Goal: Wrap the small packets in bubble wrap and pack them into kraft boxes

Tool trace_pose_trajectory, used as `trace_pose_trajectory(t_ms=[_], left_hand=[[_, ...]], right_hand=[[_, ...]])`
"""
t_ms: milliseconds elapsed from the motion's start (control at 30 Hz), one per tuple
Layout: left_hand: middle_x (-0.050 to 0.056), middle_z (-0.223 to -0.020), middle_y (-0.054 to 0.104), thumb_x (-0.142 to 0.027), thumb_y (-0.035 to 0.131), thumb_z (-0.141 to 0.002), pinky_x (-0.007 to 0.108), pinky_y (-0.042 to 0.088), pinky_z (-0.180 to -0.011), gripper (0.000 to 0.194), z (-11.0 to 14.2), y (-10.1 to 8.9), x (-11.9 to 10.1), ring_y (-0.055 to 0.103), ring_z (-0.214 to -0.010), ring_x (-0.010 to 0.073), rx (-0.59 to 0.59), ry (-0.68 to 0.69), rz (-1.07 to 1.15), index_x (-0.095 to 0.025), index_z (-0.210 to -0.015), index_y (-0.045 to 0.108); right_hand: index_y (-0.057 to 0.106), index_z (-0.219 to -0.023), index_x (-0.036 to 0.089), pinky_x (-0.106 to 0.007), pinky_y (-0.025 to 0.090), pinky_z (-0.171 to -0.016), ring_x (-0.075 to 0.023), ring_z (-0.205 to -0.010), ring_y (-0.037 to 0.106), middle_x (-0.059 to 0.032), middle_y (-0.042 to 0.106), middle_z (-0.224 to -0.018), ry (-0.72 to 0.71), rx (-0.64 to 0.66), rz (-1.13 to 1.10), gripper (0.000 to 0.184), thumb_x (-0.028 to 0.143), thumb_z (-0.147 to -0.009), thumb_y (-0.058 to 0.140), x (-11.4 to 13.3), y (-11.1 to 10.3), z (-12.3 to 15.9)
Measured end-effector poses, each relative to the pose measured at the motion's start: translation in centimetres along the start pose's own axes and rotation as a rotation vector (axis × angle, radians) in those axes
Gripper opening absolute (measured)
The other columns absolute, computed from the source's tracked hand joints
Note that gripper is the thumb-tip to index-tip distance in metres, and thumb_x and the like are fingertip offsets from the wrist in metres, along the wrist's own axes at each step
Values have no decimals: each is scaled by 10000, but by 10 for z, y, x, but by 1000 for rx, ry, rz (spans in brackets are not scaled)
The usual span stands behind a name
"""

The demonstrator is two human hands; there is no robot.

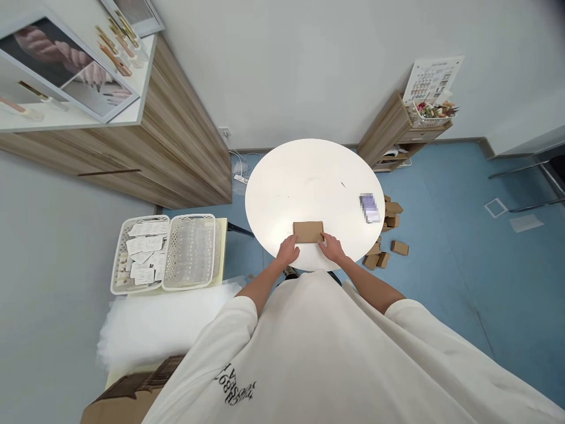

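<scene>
A small flat brown cardboard box (308, 232) lies near the front edge of the round white table (304, 171). It looks closed. My left hand (288, 250) grips its near left corner, fingers along the side and thumb towards me. At the near right corner, my right hand (332, 248) holds the box in the same way. The undersides of my fingers are hidden. To the right on the tabletop lies a purple, blurred-out rectangular object (369, 208).
Several small cardboard boxes (399, 247) lie on the blue floor right of the table. Two white baskets (166, 253), one with packets and one with clear plastic pieces, stand on the left above white wrapping sheets (154, 327). A wooden cabinet (185, 123) stands behind them.
</scene>
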State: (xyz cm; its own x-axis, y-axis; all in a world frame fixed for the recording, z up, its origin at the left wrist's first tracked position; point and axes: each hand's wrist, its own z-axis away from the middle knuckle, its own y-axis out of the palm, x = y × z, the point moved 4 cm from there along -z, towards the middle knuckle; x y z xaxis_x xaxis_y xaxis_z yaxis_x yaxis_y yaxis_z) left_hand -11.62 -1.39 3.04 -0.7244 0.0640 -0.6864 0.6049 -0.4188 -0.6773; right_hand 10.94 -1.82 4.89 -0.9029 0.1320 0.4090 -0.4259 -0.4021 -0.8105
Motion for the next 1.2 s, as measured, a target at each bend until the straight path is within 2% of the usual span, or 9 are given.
trace_pose_trajectory(t_ms=[100, 233, 367, 500, 700, 933, 1067, 1200], left_hand=[[137, -1512, 472, -128, 466, -893, 453, 410, -1112, 598, 6, 6, 5, 475, -1358, 291, 26, -4, -42, -187, -1487, 428], [135, -1582, 386, -121, 503, -856, 464, 389, -1126, 600, 5, 6, 2, 423, -1410, 322, 12, -49, -81, -200, -1451, 493], [134, -1592, 375, -150, 525, -831, 465, 401, -1112, 571, 0, 4, -8, 451, -1387, 333, -2, -87, -67, -198, -1400, 544], [130, -1583, 392, -216, 543, -833, 445, 424, -1088, 544, 3, 11, -18, 488, -1352, 328, -23, -131, -29, -194, -1377, 553], [145, -1559, 426, -248, 568, -835, 448, 404, -1116, 623, 19, 42, -35, 454, -1393, 331, -29, -207, 22, -190, -1450, 487], [162, -1613, 338, -248, 577, -830, 449, 376, -1148, 705, 35, 77, -58, 413, -1432, 345, -21, -269, 15, -171, -1513, 419], [156, -1592, 369, -258, 589, -822, 433, 384, -1141, 699, 37, 85, -73, 450, -1402, 337, 10, -265, 6, -176, -1499, 434], [142, -1541, 433, -272, 578, -835, 424, 422, -1100, 664, 31, 84, -88, 500, -1345, 327, 25, -187, -5, -192, -1482, 450]], right_hand=[[362, -1540, 191, -399, 393, -1071, -266, -1334, 477, -122, 476, -1525, 2, 21, 19, 561, 389, -1016, 404, -1, 9, 6], [393, -1525, 181, -392, 422, -1058, -275, -1355, 456, -138, 402, -1571, -13, 9, 50, 568, 377, -995, 448, 0, 6, 3], [471, -1472, 193, -392, 452, -1021, -285, -1319, 487, -146, 446, -1532, -61, 16, 75, 513, 360, -987, 474, 1, 2, -4], [505, -1430, 191, -368, 472, -985, -268, -1269, 529, -143, 494, -1483, -95, 24, 76, 472, 345, -985, 477, -5, 0, -6], [512, -1417, 195, -343, 474, -972, -252, -1241, 557, -139, 522, -1451, -143, 58, 59, 450, 317, -985, 486, -31, -4, 6], [418, -1521, 189, -330, 459, -996, -250, -1285, 531, -134, 498, -1487, -142, 88, 30, 555, 276, -975, 471, -69, -1, 32], [418, -1514, 189, -304, 479, -924, -234, -1202, 577, -132, 518, -1461, -102, 93, -44, 556, 300, -972, 476, -82, 0, 45], [440, -1488, 177, -310, 476, -910, -240, -1143, 594, -135, 578, -1371, -42, 32, -124, 570, 328, -944, 513, -93, -4, 54]])
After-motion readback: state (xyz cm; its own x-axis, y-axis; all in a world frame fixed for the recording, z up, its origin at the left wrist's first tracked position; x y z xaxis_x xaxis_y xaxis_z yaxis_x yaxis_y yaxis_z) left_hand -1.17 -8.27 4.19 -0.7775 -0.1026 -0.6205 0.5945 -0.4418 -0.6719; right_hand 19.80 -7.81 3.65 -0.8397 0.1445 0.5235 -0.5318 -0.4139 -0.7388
